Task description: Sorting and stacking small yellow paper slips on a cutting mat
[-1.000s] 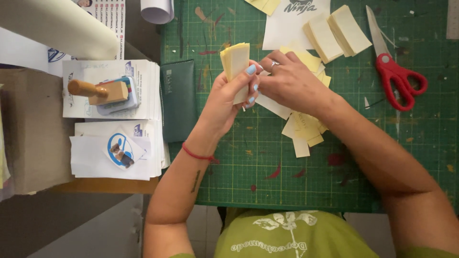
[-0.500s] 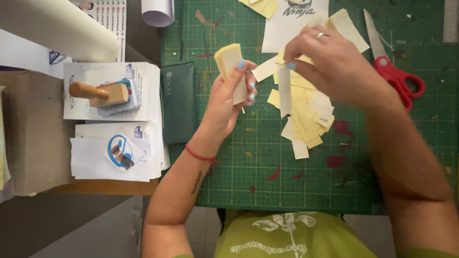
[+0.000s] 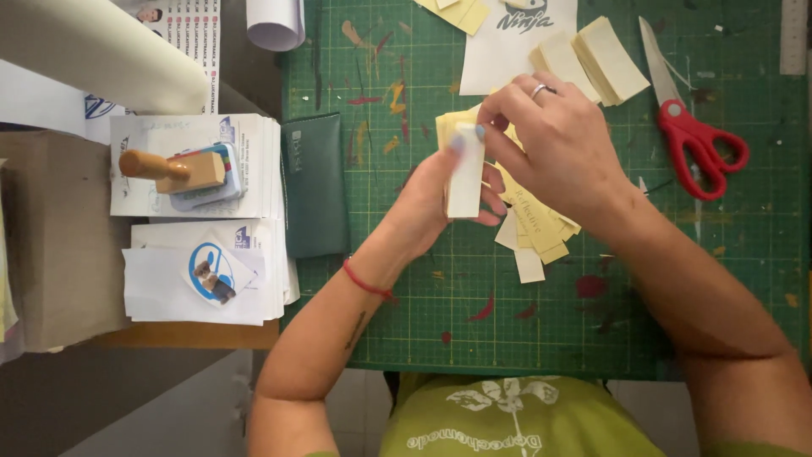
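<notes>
Evidently the left hand (image 3: 440, 199) is clamped on a small stack of pale yellow paper slips (image 3: 465, 169), thumb along its near face, holding it upright over the green cutting mat (image 3: 406, 279). The right hand (image 3: 558, 144) pinches at the stack's top edge, fingertips closed on it, though what exactly they nip is hidden. To do this well, I judge the left grip should stay firm and square so the edges line up, while the right adds or squares one slip at a time.

Loose yellow slips (image 3: 533, 233) lie fanned on the mat just under the right hand. Two further bundles of slips (image 3: 592, 59) rest toward the mat's far edge, beside the red-handled scissors (image 3: 698, 140) on its right part. A dark green pouch (image 3: 315, 186) lies along the mat's left border. Left of the mat sit stacks of white printed sheets (image 3: 194, 271), one bearing a round blue sticker, another carrying a wooden-handled stamp (image 3: 173, 169).
</notes>
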